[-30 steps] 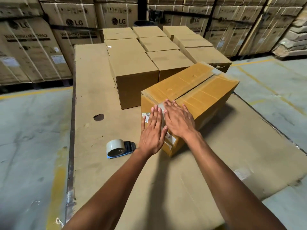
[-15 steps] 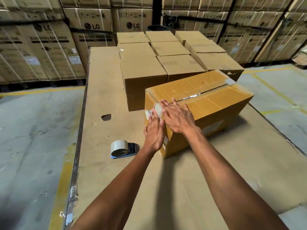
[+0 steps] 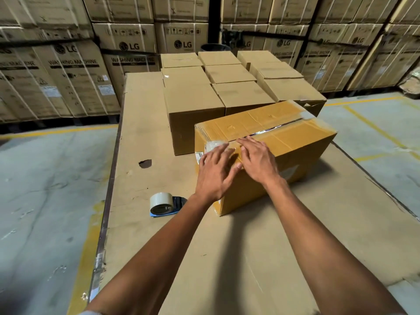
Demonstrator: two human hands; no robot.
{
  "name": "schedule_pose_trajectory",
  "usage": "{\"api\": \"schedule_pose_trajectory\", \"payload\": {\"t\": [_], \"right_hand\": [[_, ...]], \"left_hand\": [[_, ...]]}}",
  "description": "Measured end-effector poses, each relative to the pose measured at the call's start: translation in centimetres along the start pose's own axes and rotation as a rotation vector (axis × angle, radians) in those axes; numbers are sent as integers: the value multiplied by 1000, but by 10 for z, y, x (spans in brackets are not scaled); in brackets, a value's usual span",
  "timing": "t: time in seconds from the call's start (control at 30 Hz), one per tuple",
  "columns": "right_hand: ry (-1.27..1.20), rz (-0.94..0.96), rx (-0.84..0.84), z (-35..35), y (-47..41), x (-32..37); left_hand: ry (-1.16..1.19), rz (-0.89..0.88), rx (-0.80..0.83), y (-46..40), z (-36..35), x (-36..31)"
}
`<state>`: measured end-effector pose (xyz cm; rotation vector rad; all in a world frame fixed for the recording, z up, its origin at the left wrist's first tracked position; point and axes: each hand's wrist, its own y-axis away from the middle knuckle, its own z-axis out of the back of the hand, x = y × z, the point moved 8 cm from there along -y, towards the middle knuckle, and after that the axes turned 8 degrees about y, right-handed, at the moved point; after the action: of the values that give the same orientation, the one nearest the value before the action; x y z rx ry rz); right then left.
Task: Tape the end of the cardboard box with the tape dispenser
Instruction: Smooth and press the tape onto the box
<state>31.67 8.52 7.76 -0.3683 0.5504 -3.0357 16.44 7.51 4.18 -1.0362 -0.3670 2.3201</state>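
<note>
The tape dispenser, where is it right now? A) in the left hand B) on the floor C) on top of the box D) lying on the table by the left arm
D: the tape dispenser lies on the cardboard-covered table beside the left forearm, while both the left hand and right hand rest open on the cardboard box.

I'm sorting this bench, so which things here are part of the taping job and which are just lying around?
In the job: yellow-brown cardboard box, tape dispenser, left hand, right hand.

Lying about: plain closed boxes behind, LG washing machine cartons, cardboard sheet.
</note>
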Motion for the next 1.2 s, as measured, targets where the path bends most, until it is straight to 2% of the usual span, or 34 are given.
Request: {"api": "schedule_pose_trajectory", "payload": {"t": [0.1,0.23,0.47,0.6,0.73,0.87,1.2], "right_hand": [[151,-51,43,0,17,-45],[182,80,119,-7,25,-71],[177,252,123,-10,-5,-82],[270,135,23,-7,-5,-135],[320,90,-10,-15,-4,-171],[335,87,6,-25,-20,-169],[392,61,52,-44,-51,-157]], "left_hand": [[-134,-112,91,6,-11,3],[-154,-166,93,1,-5,6],[-252,-9,121,-18,16,38],[-440,42,6,-18,17,27],[-558,43,62,-19,-23,3],[-619,135,1,-29,-32,4],[-641,306,78,-56,-28,33]]}}
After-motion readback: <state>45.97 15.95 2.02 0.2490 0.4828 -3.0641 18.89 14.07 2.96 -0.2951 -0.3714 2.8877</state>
